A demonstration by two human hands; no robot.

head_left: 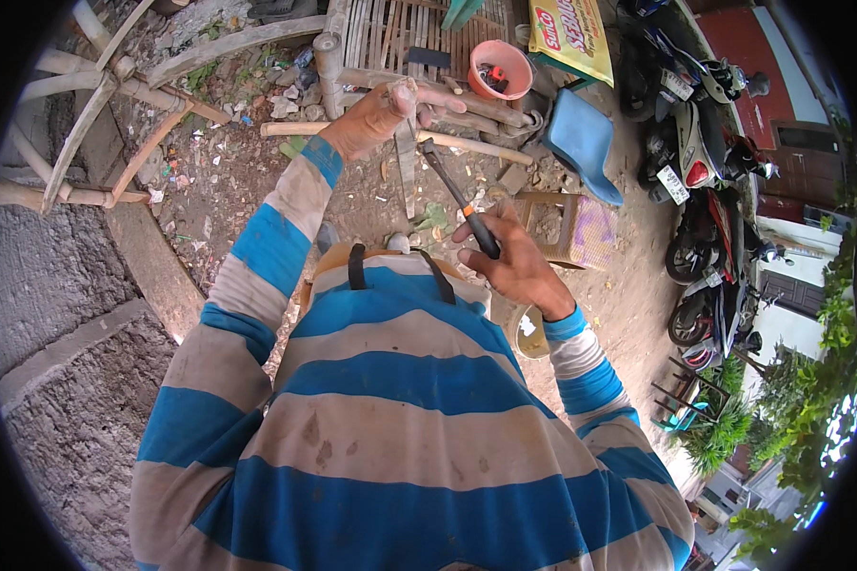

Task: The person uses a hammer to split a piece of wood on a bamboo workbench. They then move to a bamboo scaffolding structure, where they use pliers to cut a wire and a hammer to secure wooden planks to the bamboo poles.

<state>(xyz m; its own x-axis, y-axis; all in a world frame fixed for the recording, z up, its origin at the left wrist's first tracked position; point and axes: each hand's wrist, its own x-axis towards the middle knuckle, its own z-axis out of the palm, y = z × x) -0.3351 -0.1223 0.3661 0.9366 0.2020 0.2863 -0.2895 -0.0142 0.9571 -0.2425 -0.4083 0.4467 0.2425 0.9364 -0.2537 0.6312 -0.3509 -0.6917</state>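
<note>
— Hammer (459, 202) first: where does it sit?

— In the right hand (514, 266). The fingers are curled tight round the black grip with its orange band, and the head points up and away, ending just below the left hand (376, 116).

— And the left hand?

— Raised further out, closed round the top of a slim wooden stick (407, 152). The stick hangs down from that fist, standing nearly upright, its lower end above the dirt ground (229, 181).

— Do hammer and stick touch?

— The hammer's head lies right beside the stick, just to its right; I cannot tell whether they meet.

— What is beyond the left hand?

— A bamboo bench (390, 38) with slats, and to its right an orange bucket (501, 68) with small things in it. A blue plastic seat (581, 138) lies on the ground past the right hand, with a small wooden stool (562, 224) just beside that hand.

— Further right?

— Parked motorbikes (705, 190), well apart from both hands. To the left of the left arm stands a bamboo frame (95, 114) by a rough concrete kerb (57, 285).
</note>
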